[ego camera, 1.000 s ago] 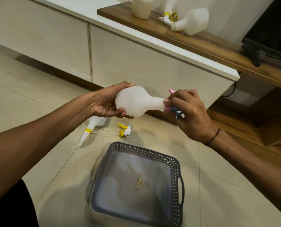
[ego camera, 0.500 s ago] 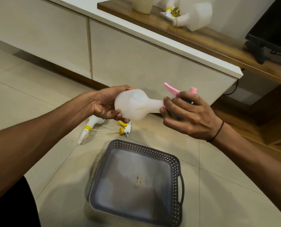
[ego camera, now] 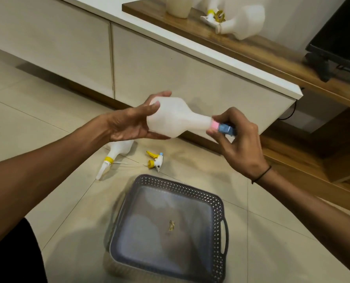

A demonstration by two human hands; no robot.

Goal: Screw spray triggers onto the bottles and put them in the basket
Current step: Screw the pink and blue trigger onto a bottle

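My left hand point(ego camera: 127, 125) grips the wide base of a white bottle point(ego camera: 174, 119), held sideways above the floor with its neck pointing right. At the neck sits a pink and blue spray trigger point(ego camera: 221, 127); my right hand point(ego camera: 237, 141) pinches its pink collar, and most of the trigger is hidden in that hand. Below, on the tiles, stands a grey perforated basket point(ego camera: 217, 203) holding only a small scrap. A second white bottle with a yellow collar point(ego camera: 117, 152) lies on the floor at the left, and a loose yellow and white trigger point(ego camera: 155, 160) lies beside it.
A white cabinet point(ego camera: 170, 64) runs across the back with a wooden shelf point(ego camera: 272, 52) on top. On the shelf are another white bottle point(ego camera: 245, 21), a trigger point(ego camera: 213, 17) and a pale container point(ego camera: 178, 7). A dark screen point(ego camera: 341, 37) stands at the right.
My right hand has turned around the trigger: its pink lever, sticking up half a second ago, is now hidden. The bottle has tipped slightly, and my left hand has shifted its hold.
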